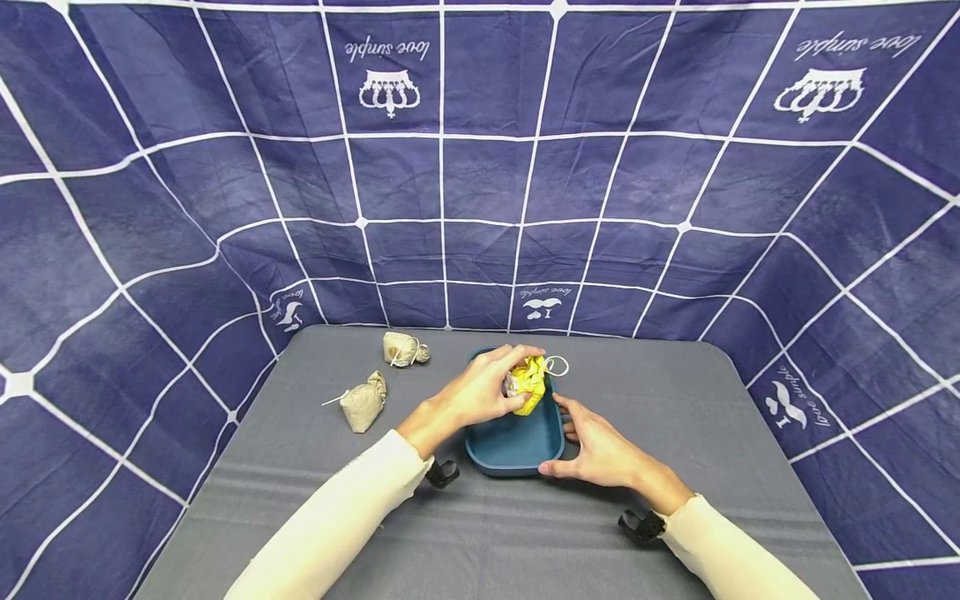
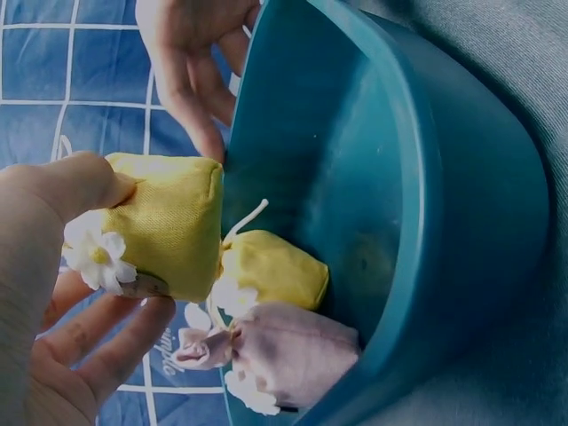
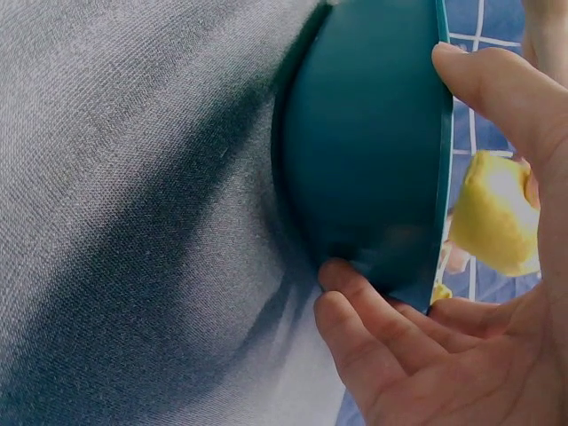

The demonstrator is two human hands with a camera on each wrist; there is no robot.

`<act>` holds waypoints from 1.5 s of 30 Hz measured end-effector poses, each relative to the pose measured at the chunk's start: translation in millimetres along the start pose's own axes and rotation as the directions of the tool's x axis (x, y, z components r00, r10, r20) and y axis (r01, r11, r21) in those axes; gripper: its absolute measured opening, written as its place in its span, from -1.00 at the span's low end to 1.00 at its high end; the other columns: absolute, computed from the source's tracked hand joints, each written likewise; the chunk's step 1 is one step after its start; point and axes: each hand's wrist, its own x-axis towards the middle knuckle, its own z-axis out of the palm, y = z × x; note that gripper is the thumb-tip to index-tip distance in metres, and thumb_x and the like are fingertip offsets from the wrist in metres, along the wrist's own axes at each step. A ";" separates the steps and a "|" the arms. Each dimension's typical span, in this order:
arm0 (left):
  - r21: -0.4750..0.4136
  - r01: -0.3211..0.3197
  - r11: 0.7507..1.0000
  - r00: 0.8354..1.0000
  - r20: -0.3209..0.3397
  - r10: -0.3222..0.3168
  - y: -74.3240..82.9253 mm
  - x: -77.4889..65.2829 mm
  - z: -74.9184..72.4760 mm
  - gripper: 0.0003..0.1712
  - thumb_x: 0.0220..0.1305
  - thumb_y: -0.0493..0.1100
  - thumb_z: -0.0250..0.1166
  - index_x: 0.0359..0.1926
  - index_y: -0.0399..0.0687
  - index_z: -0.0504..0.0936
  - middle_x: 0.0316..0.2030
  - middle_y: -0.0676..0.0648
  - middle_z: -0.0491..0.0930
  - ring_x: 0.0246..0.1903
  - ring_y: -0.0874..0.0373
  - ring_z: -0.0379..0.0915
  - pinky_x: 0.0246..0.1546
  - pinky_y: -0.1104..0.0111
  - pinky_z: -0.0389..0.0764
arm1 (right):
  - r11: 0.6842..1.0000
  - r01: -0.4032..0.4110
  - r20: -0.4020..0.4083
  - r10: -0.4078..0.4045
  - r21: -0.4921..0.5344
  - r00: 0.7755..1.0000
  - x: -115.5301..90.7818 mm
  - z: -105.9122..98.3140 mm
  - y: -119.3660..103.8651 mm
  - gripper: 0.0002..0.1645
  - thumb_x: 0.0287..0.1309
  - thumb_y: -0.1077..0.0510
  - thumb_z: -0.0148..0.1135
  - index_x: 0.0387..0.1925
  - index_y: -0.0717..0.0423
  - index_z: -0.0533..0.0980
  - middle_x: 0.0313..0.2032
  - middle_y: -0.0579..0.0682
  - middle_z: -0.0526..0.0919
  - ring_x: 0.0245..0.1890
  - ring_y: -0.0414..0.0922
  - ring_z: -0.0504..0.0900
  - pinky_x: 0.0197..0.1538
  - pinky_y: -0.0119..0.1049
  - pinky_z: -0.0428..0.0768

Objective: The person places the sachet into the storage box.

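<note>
Over a dark teal tray (image 1: pixel 513 450), my left hand (image 1: pixel 486 383) grips a small yellow cloth sachet (image 2: pixel 173 226) with a white flower on its front. A white drawstring loop shows at the sachet's far end in the head view. Inside the tray, in the left wrist view, lie another yellow sachet (image 2: pixel 275 271) and a pale pink sachet (image 2: pixel 297 351) tied at the neck. My right hand (image 1: pixel 603 446) holds the tray's right side, with the thumb (image 3: pixel 466 67) at the rim and the fingertips (image 3: pixel 342 280) against the outer wall.
To the left of the tray, two beige drawstring sachets lie on the grey cloth: one farther back (image 1: pixel 401 350) and one nearer (image 1: pixel 363 404). A blue curtain (image 1: pixel 480 175) with white grid lines surrounds the table's back and sides. Black straps circle both wrists.
</note>
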 end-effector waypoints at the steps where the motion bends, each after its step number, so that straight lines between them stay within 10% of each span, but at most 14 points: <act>1: 0.003 0.003 1.000 1.000 0.005 -0.003 0.1 0.9 1.6 -0.14 0.39 -0.19 0.65 0.63 0.12 0.54 0.17 -0.12 0.79 0.08 0.05 0.75 0.18 0.11 0.83 | 1.000 -0.002 0.001 0.002 0.005 1.000 0.1 -0.2 0.0 0.51 0.15 -0.23 0.85 0.75 0.45 0.16 0.58 0.45 0.53 0.28 0.12 0.89 0.40 0.07 0.81; 24: 0.013 0.094 0.995 0.988 0.121 -0.095 -5.1 11.3 25.9 -0.01 0.34 -0.25 0.68 0.70 0.01 0.45 0.38 -0.23 0.76 0.44 -0.10 0.71 0.73 -0.10 0.49 | 0.999 -0.037 0.009 0.037 -0.003 0.999 -1.2 -0.2 -2.8 0.51 0.17 -0.28 0.83 0.79 0.33 0.15 0.52 0.33 0.63 0.30 0.02 0.88 0.44 0.01 0.80; 36: 0.082 0.119 0.990 0.978 0.165 -0.131 -4.0 0.6 22.6 -0.08 0.43 -0.15 0.65 0.71 -0.01 0.47 0.55 -0.29 0.64 0.72 -0.31 0.40 0.81 -0.18 0.34 | 0.999 -0.027 -0.002 0.027 -0.040 1.000 -1.2 -1.9 -5.4 0.47 0.18 -0.27 0.82 0.77 0.33 0.18 0.51 0.39 0.61 0.29 0.08 0.89 0.43 0.08 0.81; 45: 0.095 0.127 0.987 0.984 0.113 -0.137 -7.7 -9.2 11.5 -0.22 0.52 -0.08 0.61 0.64 -0.02 0.56 0.61 -0.35 0.57 0.75 -0.36 0.32 0.62 -0.12 0.62 | 0.998 -0.032 0.002 0.032 -0.058 0.999 -2.2 -2.5 -8.0 0.48 0.19 -0.30 0.80 0.77 0.34 0.17 0.55 0.44 0.56 0.31 0.15 0.88 0.43 0.18 0.78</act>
